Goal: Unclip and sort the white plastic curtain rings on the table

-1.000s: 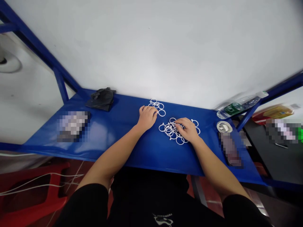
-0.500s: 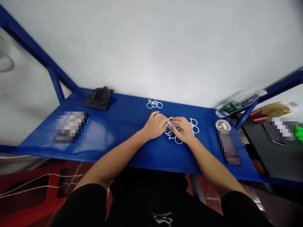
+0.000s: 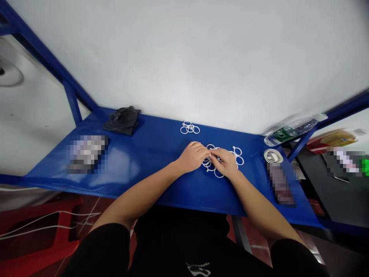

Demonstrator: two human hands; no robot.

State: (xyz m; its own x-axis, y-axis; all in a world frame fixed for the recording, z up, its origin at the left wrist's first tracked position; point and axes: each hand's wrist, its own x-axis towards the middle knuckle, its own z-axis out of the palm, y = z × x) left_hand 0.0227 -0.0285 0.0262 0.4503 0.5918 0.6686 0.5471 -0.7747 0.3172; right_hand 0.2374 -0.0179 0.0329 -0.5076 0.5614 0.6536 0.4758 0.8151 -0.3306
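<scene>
Over a pile of white curtain rings (image 3: 218, 173), each with a small eyelet, my two hands meet at the fingertips. My left hand (image 3: 193, 157) is closed, its thumb hidden and its fingers pinched together. From the other side, my right hand (image 3: 226, 161) pinches with thumb and forefinger. A bit of white shows between the fingertips, seemingly part of a ring; most of it is covered by the fingers. Other rings lie under and around both hands on the blue table (image 3: 144, 165). A smaller cluster of rings (image 3: 190, 129) rests farther back, near the wall.
A black plastic bag (image 3: 122, 121) is at the back left, with a blurred-out object (image 3: 88, 154) in front of it. On the right are a roll of tape (image 3: 273, 156), a blurred dark object (image 3: 279, 182) and a tilted water bottle (image 3: 294, 130). Blue frame bars flank the table.
My fingertips have come closer together over the pile, and the right fingers have drawn in a little. The view has shifted slightly; the ring clusters lie as before.
</scene>
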